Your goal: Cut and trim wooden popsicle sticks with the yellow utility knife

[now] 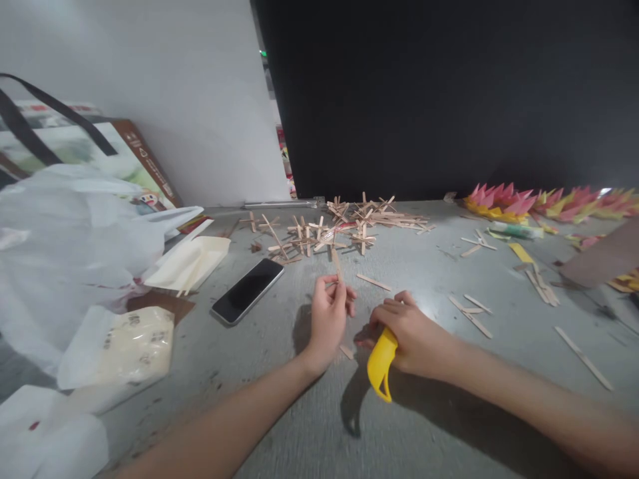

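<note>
My left hand (329, 316) pinches a flat wooden craft stick (338, 265) between thumb and fingers, its tip pointing away from me. Just to the right, my right hand (412, 332) is closed around a yellow-handled tool (382, 362). A curved handle with a loop at its end sticks out below the palm; the working end is hidden by my fingers. The two hands are close together but apart. A short stick piece (346, 352) lies on the grey surface below them, and a loose stick (373, 282) lies just beyond.
Crossed-stick pieces (363, 236) are heaped by the black panel (449, 100). A phone (248, 291) lies left of my hands. Farther left are a plastic bag (74, 253) and a paper tray (200, 263). Pink-and-yellow paper shapes (502, 201) and loose sticks (582, 358) are at right.
</note>
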Action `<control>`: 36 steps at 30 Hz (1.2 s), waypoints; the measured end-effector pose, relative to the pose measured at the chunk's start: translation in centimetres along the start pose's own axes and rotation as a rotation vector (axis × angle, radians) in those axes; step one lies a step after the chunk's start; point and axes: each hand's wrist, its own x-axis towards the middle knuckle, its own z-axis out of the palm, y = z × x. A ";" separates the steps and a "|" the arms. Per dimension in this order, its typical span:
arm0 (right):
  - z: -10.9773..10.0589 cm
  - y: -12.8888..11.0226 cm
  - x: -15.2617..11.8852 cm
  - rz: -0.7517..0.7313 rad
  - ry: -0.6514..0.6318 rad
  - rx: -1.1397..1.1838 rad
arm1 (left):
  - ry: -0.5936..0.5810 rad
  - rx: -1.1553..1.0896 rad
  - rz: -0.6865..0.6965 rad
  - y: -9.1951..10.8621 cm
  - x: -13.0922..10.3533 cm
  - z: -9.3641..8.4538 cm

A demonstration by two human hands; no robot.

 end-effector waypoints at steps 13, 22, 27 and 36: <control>1.4 6.5 1.8 0.195 0.024 -0.365 | -0.056 0.341 0.147 -0.2 1.1 -1.0; 1.3 5.9 1.7 0.219 0.165 -0.221 | -0.107 0.489 0.145 -0.4 2.8 -2.3; 2.0 4.4 1.8 0.261 0.282 0.065 | -0.169 0.491 0.135 -0.3 2.4 -1.9; 2.0 3.0 1.6 0.162 0.372 0.148 | -0.258 0.476 0.176 -0.8 2.2 -1.9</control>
